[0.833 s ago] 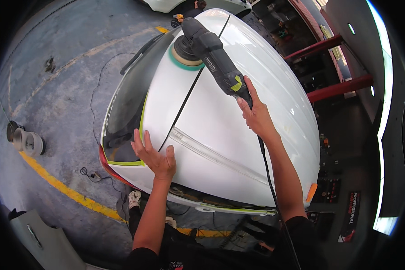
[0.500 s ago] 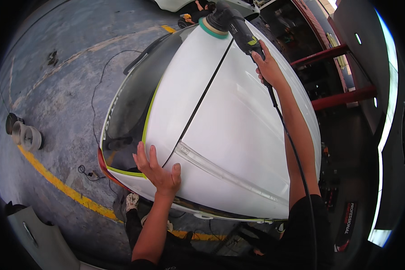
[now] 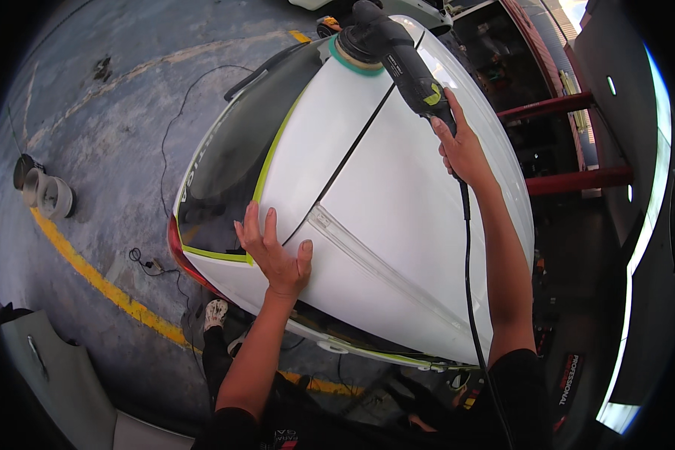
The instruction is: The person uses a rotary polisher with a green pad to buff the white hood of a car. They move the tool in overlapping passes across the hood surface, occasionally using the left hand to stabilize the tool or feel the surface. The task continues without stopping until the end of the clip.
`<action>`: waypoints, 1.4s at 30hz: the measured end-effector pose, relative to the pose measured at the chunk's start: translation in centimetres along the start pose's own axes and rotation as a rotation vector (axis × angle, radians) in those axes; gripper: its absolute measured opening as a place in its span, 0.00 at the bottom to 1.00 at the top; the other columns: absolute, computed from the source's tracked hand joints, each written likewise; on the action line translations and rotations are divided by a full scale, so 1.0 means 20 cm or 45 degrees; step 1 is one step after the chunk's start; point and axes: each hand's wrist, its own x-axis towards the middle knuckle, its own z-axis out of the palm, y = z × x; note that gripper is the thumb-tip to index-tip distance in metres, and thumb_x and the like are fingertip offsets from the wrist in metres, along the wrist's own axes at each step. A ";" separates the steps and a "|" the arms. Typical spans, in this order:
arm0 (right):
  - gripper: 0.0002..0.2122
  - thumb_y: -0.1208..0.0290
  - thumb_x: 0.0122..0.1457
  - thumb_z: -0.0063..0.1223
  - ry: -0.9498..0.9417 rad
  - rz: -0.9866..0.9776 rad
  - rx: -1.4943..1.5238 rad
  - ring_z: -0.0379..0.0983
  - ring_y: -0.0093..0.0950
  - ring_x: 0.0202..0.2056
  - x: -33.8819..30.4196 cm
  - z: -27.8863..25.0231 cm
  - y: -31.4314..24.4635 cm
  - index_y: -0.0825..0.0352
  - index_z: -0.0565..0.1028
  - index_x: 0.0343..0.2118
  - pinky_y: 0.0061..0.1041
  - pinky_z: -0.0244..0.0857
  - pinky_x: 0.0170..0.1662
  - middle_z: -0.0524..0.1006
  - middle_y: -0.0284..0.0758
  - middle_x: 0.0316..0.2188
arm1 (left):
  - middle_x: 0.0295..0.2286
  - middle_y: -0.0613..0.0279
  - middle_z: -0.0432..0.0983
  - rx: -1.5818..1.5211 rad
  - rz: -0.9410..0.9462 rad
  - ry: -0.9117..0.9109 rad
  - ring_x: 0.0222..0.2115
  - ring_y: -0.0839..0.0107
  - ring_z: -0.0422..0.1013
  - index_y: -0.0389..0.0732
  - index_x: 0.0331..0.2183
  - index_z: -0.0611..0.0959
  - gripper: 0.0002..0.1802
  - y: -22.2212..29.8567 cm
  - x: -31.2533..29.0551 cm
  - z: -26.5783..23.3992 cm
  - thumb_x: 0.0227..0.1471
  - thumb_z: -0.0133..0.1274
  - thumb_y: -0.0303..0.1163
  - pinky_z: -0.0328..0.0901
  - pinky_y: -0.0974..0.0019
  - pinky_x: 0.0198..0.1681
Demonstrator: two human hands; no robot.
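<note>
Right hand (image 3: 469, 150) wrapped firmly around the narrow end of the black polisher (image 3: 405, 71), a one-handed hold, arm stretched out over the white roof (image 3: 420, 180)! From the head view, the polisher's round, green-rimmed pad (image 3: 352, 64) sits up at the roof's far rear corner, close to the edge along the rear window (image 3: 240, 135); whether it spins, you cannot tell. Left hand (image 3: 277, 259) spread wide, thumb out, over the near rear corner, right beside the green tape (image 3: 217, 256) edging that window. Is the palm pressing down? Can't be told from here. Between the hands, a black seam (image 3: 352, 150) cuts across the roof, and a pale strip (image 3: 375, 257) slants away from it. Down comes the cord (image 3: 469, 277), past the right forearm (image 3: 506, 262). Below the near corner, a red tail light (image 3: 175, 238); well apart, buckets (image 3: 64, 199) stand by a yellow floor line (image 3: 101, 287).
</note>
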 end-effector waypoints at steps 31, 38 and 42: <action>0.37 0.59 0.65 0.63 -0.222 -0.506 -0.438 0.78 0.44 0.27 -1.36 0.09 -0.18 0.41 0.58 0.75 0.42 0.73 0.33 0.77 0.40 0.28 | 0.73 0.43 0.44 -0.235 0.082 -0.058 0.73 0.31 0.32 0.57 0.63 0.78 0.35 0.44 0.17 -0.26 0.63 0.52 0.63 0.34 0.23 0.70; 0.33 0.57 0.65 0.62 -0.471 -0.656 -0.916 0.76 0.39 0.21 -1.50 0.03 -0.33 0.32 0.63 0.71 0.37 0.68 0.23 0.72 0.39 0.26 | 0.68 0.32 0.52 -0.275 0.107 0.291 0.72 0.35 0.39 0.44 0.59 0.78 0.42 0.31 -0.21 -0.30 0.66 0.34 0.69 0.29 0.23 0.70; 0.30 0.54 0.65 0.61 -0.607 -0.784 -1.154 0.76 0.36 0.20 -1.57 0.05 -0.21 0.26 0.65 0.69 0.36 0.70 0.22 0.72 0.40 0.28 | 0.69 0.28 0.47 -0.165 -0.034 0.336 0.72 0.32 0.33 0.47 0.62 0.73 0.41 0.36 -0.50 -0.32 0.65 0.34 0.69 0.23 0.20 0.68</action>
